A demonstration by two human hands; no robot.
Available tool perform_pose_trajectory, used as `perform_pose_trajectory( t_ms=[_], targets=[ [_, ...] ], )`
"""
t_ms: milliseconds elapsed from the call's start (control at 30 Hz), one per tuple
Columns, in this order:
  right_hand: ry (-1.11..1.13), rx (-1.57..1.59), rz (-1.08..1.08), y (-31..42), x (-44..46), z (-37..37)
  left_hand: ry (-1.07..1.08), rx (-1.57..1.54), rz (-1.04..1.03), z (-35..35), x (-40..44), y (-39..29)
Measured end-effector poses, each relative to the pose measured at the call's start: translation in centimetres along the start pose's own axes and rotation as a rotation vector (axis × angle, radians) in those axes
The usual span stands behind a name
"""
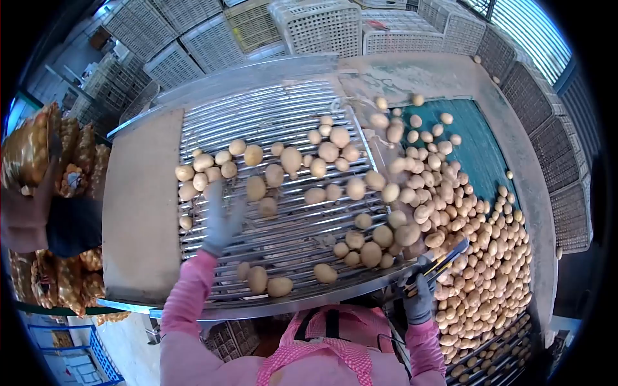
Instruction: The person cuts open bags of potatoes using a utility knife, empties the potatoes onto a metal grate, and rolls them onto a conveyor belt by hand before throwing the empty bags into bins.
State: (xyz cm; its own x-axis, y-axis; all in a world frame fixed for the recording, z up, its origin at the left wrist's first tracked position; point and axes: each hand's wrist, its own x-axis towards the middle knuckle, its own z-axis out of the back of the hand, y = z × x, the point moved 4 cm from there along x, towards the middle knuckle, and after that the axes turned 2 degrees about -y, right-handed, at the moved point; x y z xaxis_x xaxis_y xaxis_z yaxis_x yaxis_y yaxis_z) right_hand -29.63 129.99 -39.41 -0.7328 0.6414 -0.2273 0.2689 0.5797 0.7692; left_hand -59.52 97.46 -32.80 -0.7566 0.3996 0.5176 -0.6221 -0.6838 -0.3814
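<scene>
Reaching over the metal rollers (257, 116), the left hand (222, 225) is blurry but its fingers look apart, loose potatoes (255, 188) at its 1 o'clock. Right hand (417, 301)'s by a dark bar (450, 256), can't tell if clamped. Potato pile (479, 276) crowds 4 o'clock, crates (325, 32) block 12, sacks (29, 151) 9.

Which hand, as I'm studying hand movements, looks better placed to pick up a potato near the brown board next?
Probably the left hand: it is over the rollers, fingers extended, close to those potatoes. The right hand is farther off, at the metal edge.
</scene>
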Motion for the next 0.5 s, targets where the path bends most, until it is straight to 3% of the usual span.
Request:
perform_pose_trajectory(
  t_ms=[33,67,100,133,200,233,267,300,333,367,400,433,467,500],
  targets=[
    [0.054,-0.009,-0.019,-0.5,0.4,-0.8,0.020,-0.157,0.272,2.4,0.2,3.9],
    [0.109,-0.022,-0.039,-0.9,0.6,-1.4,-0.097,-0.153,0.367,4.0,-0.1,8.2],
    [0.075,-0.089,-0.003,-1.0,0.7,-1.6,-0.195,0.217,0.483,4.7,-1.4,12.9],
    [0.081,-0.094,-0.002,-1.3,0.8,-1.9,-0.200,0.214,0.488,4.8,-1.2,13.6],
    [0.104,-0.108,0.057,-1.8,1.3,-2.0,0.148,0.017,0.864,3.3,-0.8,16.2],
    [0.112,-0.129,0.047,-2.1,1.4,-1.8,-0.003,0.170,0.725,1.7,-0.4,15.9],
    [0.125,-0.135,0.047,-2.1,1.5,-2.0,-0.050,0.331,0.738,0.3,0.8,14.1],
    [0.103,-0.160,0.046,-2.1,1.6,-2.1,-0.005,0.132,0.507,-1.6,2.3,13.4],
    [0.081,-0.184,0.046,-1.9,1.8,-2.1,0.030,-0.026,0.633,-3.6,3.2,10.5],
    [0.094,-0.199,0.051,-2.2,2.1,-1.7,-0.228,0.169,0.416,-6.7,4.1,9.2],
    [0.111,-0.210,0.050,-2.2,2.4,-1.6,0.121,-0.171,0.657,-8.0,5.7,5.3],
    [0.130,-0.256,0.059,-2.2,2.6,-1.7,0.307,-0.121,0.423,-12.9,6.2,5.0],
    [0.151,-0.301,0.069,-2.1,2.7,-1.7,0.139,-0.011,0.082,-13.4,6.8,-0.6],
    [0.161,-0.311,0.066,-2.0,2.9,-1.7,0.166,0.101,0.027,-17.8,6.0,-2.4]
  ],
)
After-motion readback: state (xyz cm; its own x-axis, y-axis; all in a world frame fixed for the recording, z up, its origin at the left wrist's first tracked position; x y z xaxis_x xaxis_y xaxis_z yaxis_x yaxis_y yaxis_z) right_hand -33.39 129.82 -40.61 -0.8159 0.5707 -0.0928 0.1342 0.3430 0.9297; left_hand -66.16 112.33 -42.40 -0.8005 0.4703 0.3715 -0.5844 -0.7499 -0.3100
